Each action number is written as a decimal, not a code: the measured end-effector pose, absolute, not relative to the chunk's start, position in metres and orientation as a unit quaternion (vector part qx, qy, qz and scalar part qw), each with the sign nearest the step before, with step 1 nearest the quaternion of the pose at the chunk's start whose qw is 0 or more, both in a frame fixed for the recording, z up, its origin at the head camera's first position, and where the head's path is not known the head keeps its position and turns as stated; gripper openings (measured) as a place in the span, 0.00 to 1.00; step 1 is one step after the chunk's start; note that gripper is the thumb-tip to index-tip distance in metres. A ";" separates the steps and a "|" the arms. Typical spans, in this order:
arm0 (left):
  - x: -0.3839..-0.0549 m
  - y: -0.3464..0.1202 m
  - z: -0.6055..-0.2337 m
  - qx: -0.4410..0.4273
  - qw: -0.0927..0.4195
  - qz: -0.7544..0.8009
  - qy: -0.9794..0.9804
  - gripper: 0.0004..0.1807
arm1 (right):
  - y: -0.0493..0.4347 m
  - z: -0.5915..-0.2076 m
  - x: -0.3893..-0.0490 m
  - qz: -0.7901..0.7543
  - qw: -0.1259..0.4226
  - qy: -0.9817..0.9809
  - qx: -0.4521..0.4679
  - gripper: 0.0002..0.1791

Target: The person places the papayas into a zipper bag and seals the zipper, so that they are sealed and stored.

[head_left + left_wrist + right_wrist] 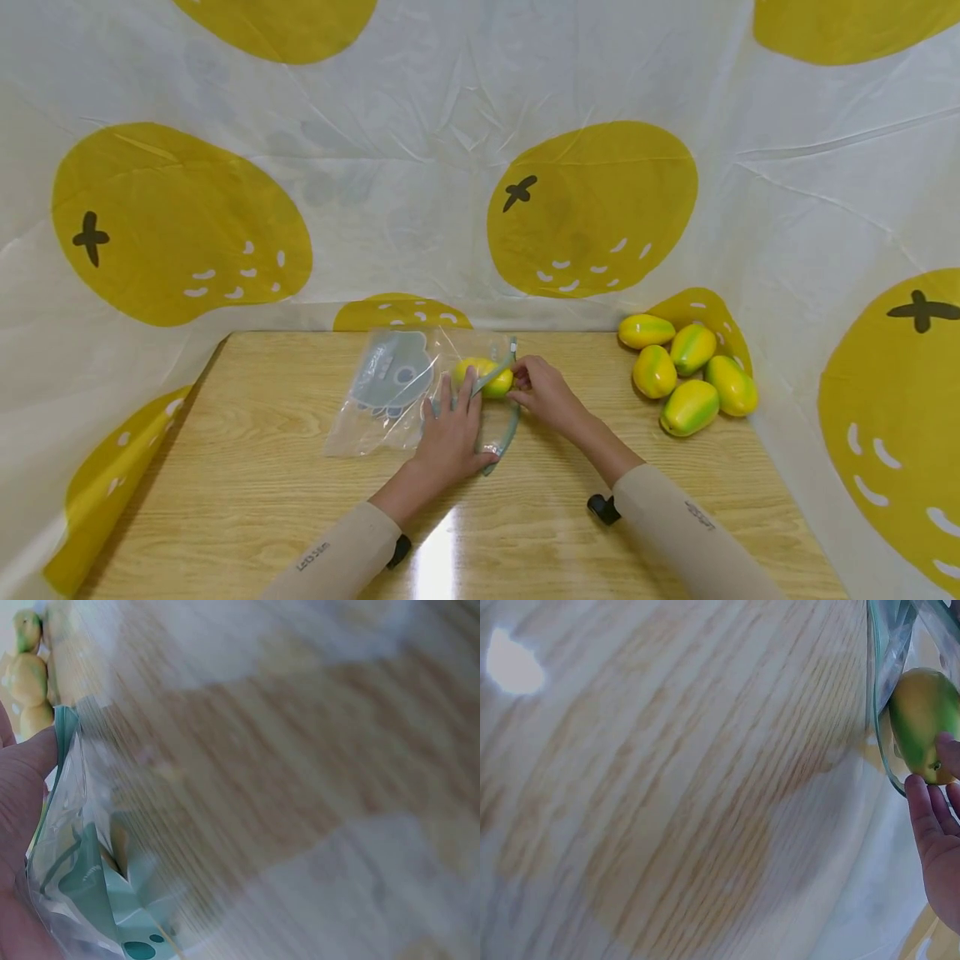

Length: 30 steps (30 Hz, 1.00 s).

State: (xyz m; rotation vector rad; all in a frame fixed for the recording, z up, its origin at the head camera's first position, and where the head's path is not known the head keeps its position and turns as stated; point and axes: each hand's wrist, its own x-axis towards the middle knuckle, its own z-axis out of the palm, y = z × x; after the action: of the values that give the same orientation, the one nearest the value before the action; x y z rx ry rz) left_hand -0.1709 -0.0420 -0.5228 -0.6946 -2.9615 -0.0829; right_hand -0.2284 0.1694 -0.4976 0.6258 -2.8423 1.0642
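A white backdrop point(405, 208) printed with large yellow fruit stands along the left, far and right sides of a wood-grain table point(262, 483). On the table, left of centre and toward the far edge, lies a clear bag point(446, 346); a grey-green printed figure point(397, 375) shows on its left half. The left sleeve point(337, 550), beige with dark lettering, enters from the near side.

The left hand point(450, 429) rests on the right part of the bag, its fingers extended and slightly spread, its thumb set apart to the right, at the near end of the green seal strip point(511, 432). The strip edges the bag's right end and stands parted into two bands, so the mouth gapes.

One yellow-green fruit point(501, 385) lies in that mouth, lengthwise from left to right; a band of the strip crosses over it, and its right end points out of the bag. The right hand point(543, 392), just right of the mouth, grips this end between thumb and fingers. The right sleeve point(690, 533) reaches in from the near right, a black wrist device point(603, 509) at its cuff.

Further right, well apart from the bag, five loose fruits point(692, 350) sit clustered at the table's far right corner.
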 end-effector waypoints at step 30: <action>-0.172 -0.042 -0.525 -0.234 0.055 -0.015 -0.971 0.66 | 0.146 -0.506 -0.232 0.373 0.032 -0.915 0.150 0.15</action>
State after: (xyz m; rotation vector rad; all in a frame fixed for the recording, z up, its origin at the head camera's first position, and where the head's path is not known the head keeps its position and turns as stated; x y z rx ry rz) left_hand -0.1722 -0.0419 -0.5253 -0.7103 -2.9460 -0.0447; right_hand -0.2319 0.1465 -0.5059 0.4609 -2.8188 1.1475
